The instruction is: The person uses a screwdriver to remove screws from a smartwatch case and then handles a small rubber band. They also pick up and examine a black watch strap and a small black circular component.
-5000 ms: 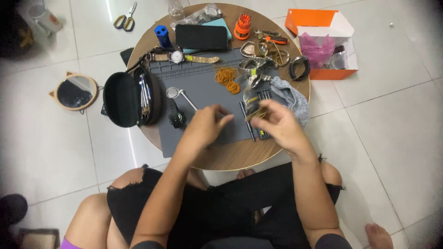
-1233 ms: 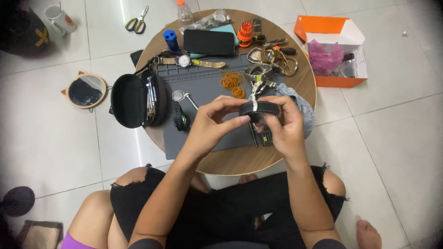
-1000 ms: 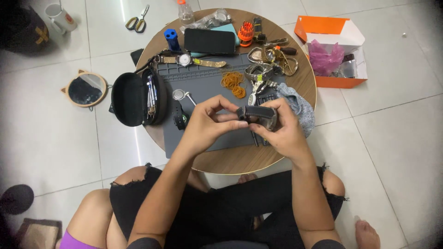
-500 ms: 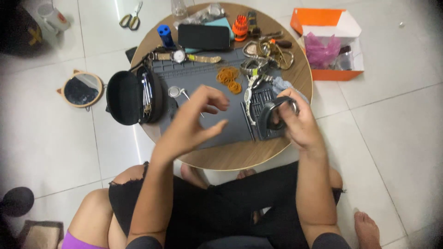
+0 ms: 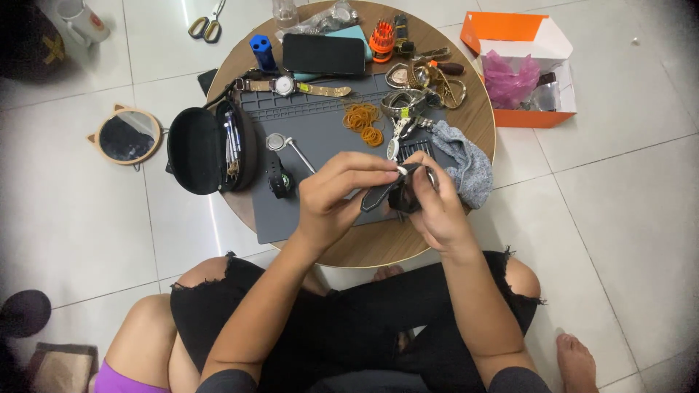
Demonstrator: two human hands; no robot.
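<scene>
Both hands back together over the grey mat (image 5: 320, 131).
Left hand (image 5: 331, 200), apart half a second ago, now pinches the black strap (image 5: 378, 196) at its left end; right hand (image 5: 433, 211) closes its grip around the dark watch (image 5: 406, 195), above the round surface (image 5: 364, 251), beside the grey cloth (image 5: 466, 164).

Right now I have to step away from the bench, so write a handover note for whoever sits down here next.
Left hand: fingertips pinch a small pale piece at the dark watch with black strap.
Right hand: grips that watch, raised above the grey work mat on the round wooden table.
Open black tool case lies to the left, orange rubber bands further back.
Done: watch picked up.
Left: strap work unfinished, it seems.
</scene>
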